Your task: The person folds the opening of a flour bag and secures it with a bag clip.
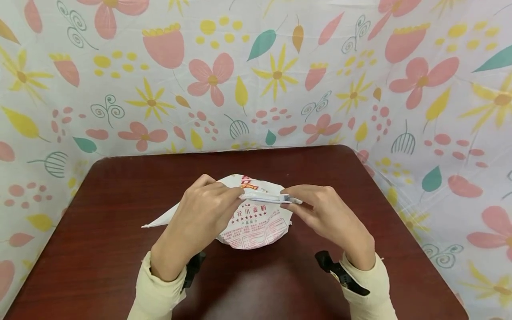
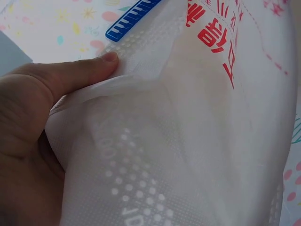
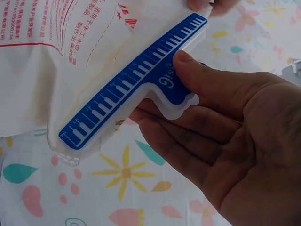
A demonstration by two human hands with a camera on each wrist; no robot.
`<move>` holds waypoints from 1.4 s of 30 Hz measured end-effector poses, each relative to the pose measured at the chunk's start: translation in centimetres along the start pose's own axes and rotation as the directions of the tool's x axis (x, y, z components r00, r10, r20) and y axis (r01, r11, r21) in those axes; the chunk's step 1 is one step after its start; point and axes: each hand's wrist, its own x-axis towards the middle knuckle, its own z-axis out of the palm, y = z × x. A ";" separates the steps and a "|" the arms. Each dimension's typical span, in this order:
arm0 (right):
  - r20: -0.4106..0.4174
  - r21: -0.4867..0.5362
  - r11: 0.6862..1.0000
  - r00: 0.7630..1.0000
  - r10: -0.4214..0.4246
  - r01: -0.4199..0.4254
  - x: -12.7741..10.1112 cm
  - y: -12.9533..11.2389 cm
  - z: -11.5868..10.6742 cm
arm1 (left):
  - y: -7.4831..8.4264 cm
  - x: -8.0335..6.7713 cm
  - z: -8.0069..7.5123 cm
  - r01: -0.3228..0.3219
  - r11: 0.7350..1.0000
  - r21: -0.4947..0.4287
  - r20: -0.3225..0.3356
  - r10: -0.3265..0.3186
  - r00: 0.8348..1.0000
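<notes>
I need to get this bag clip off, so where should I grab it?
Pinch the clip by its short blue tab under the right hand's thumb, coming from the right. The long jaws sit across the folded top of the flour bag; only the tab sticks out.

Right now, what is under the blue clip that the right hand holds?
The blue clip sits on the gathered top of the white bag, pinched by the right hand. The left hand grips the bag beside it. The clip covers the bag's opening, so its contents stay unseen.
</notes>
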 end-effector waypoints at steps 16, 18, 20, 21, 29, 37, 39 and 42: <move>0.049 -0.093 0.993 0.996 0.075 -0.071 0.6 -0.3 0.0 | -0.2 0.0 -0.3 0.035 0.999 0.035 -0.027 -0.034 0.999; 0.032 -0.103 0.993 0.998 0.061 -0.058 0.6 -0.3 0.1 | -0.2 0.0 -0.4 0.036 0.999 0.037 -0.034 -0.035 0.999; 0.018 -0.121 0.992 0.999 0.046 -0.044 0.7 -0.2 0.2 | -0.1 0.0 -0.5 0.035 0.999 0.042 -0.039 -0.033 0.999; 0.017 -0.124 0.991 0.999 0.044 -0.041 0.7 -0.3 0.2 | -0.1 0.1 -0.5 0.031 0.999 0.043 -0.043 -0.029 0.999; 0.035 -0.107 0.994 0.999 0.004 0.000 0.4 -0.7 -0.1 | 0.4 0.2 -0.5 -0.014 0.998 0.054 -0.055 0.017 0.998; 0.040 -0.066 0.997 0.999 -0.030 0.033 1.0 -0.8 0.0 | 0.7 0.5 -0.7 -0.022 0.998 0.057 -0.063 0.025 0.998; 0.039 -0.063 0.998 0.999 -0.021 0.023 0.9 -0.8 0.1 | 0.7 0.5 -0.7 -0.023 0.998 0.054 -0.060 0.026 0.998; 0.031 -0.097 0.995 0.999 -0.015 0.018 0.9 -0.9 0.5 | 0.5 0.4 -0.7 -0.019 0.998 0.055 -0.058 0.022 0.998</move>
